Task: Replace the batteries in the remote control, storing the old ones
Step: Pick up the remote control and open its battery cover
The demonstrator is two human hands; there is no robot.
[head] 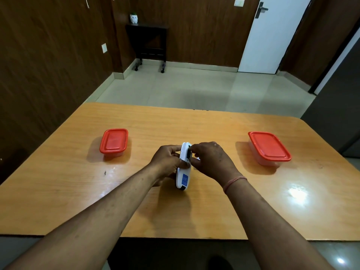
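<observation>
Head view: left hand (167, 162) grip wrapped around white remote (183, 168), back upward; right hand (210, 160) grip pinching at its open battery bay; red-lidded boxes well apart either side.

glossy wooden table (194, 211), plastic containers (114, 142)

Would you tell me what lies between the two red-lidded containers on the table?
In the head view, the white remote, held by left hand and right hand.

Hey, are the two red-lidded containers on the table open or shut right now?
Shut. The left container and the right container each have their red lid seated flat on top.
</observation>
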